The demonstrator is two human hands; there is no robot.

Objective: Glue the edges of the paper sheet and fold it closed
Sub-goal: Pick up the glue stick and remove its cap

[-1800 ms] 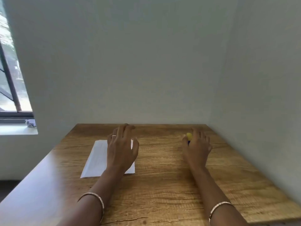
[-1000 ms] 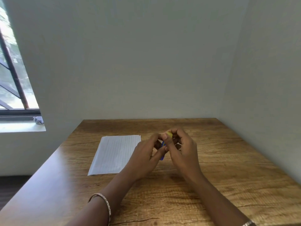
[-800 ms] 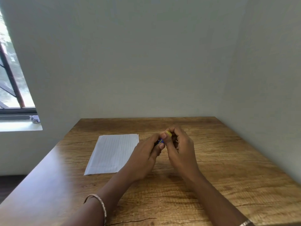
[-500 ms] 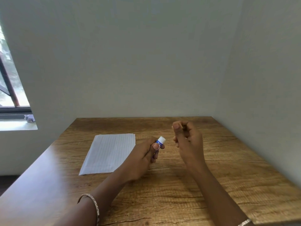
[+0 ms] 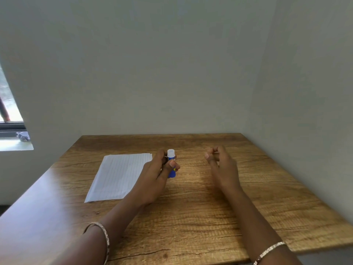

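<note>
Setting: plain pale walls meet in a corner behind a wood-grain worktop (image 5: 191, 217); a window (image 5: 9, 111) shows at the far left edge with a white sill below it.
Left hand: the left hand (image 5: 154, 176) is raised just above the worktop, fingers and thumb wrapped around a glue stick (image 5: 171, 165).
Glue stick: blue barrel, held close to upright, with the white neck poking out above the fingers; the cap is off. Whether any glue is wound up out of the tube cannot be told at this size.
Right hand: the right hand (image 5: 221, 167) hovers well apart from the left, fingers curled loosely inward with the fingertips drawn near the thumb. Whether it holds anything cannot be told; the palm side is hidden.
Hands together or apart: apart, with bare worktop between them.
Paper sheet: a lined white paper sheet (image 5: 118, 176) lies flat and unfolded on the worktop, to the left of the left hand; the hand overlaps its right edge from this angle.
Wrists: a thin metal bangle (image 5: 103, 236) sits on the left forearm and another bangle (image 5: 269, 251) on the right.
Sill: a small crumpled object (image 5: 23, 135) rests there, too small to identify.
</note>
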